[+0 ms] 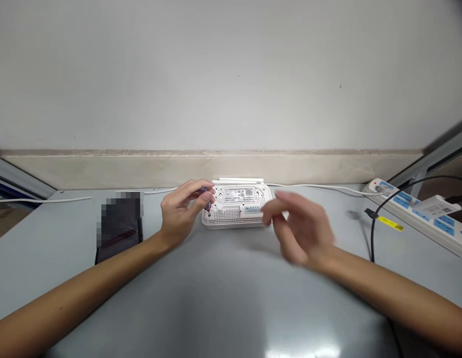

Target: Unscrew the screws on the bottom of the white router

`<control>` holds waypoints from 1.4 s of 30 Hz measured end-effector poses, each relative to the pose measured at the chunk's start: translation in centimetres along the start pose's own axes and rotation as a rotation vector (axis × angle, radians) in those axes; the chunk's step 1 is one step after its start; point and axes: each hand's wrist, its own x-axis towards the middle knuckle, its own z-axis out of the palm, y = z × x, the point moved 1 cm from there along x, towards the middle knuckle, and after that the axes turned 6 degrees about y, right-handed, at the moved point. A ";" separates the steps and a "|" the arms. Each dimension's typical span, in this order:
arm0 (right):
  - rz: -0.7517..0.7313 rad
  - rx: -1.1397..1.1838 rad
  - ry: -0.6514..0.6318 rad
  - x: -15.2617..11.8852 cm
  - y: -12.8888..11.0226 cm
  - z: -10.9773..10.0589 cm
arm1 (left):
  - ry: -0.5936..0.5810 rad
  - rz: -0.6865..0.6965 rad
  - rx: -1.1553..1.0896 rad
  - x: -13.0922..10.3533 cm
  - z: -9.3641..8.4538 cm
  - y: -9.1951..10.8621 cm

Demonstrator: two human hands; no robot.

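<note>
A white router [234,211] lies on the table with its vented, labelled underside facing up. My left hand [184,206] is at its left end, fingers pinched around a small screwdriver [208,204] with a purplish, see-through handle. The screwdriver stands roughly upright, its tip at the hole in the router's near left corner. My fingers hide part of the handle. Over the router's right end is my right hand [300,223], smeared by motion with its fingers bent. Whether it holds anything does not show.
A dark, partly pixelated device [121,228] lies left on the grey table [223,298]. At right stands a white power strip [417,214] with a white adapter [435,206] plugged in. A black cable [372,238] with a yellow tag crosses there. A wall [231,169] borders the back.
</note>
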 end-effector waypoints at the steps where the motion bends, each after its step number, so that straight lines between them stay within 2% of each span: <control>1: 0.009 0.000 0.027 0.6 1.5 0.6 | 0.010 0.011 0.025 0.0 0.0 0.0; 2: 0.022 0.003 0.102 1.1 3.0 1.1 | 0.015 0.023 0.043 0.0 -0.1 0.0; 3: 0.053 -0.019 0.112 1.3 4.4 1.5 | 0.014 0.031 0.054 0.0 -0.1 0.0; 5: 0.060 -0.090 0.064 1.1 6.5 2.1 | 0.001 0.037 0.049 0.1 0.0 0.1; 8: 0.065 -0.126 -0.030 0.1 8.0 2.4 | -0.023 0.028 -0.014 0.3 0.1 0.2; 13: 0.115 -0.110 -0.087 -0.5 8.1 2.4 | -0.033 -0.004 -0.075 0.5 0.1 0.4; 19: 0.138 -0.111 -0.087 -0.4 8.0 2.4 | 0.124 0.100 0.156 0.4 -0.2 0.4; 21: 0.139 -0.108 -0.090 -0.5 8.0 2.4 | 0.142 0.138 0.214 0.3 -0.3 0.3; 28: 0.095 -0.121 -0.080 -0.7 8.2 2.5 | 0.074 0.120 0.153 0.2 -0.7 -0.2; 36: 0.067 -0.138 -0.078 -0.8 8.3 2.6 | -0.082 0.133 -0.015 0.2 -0.3 0.8; 42: 0.063 -0.140 -0.079 -0.8 8.3 2.6 | -0.089 0.097 -0.100 0.2 -0.2 0.3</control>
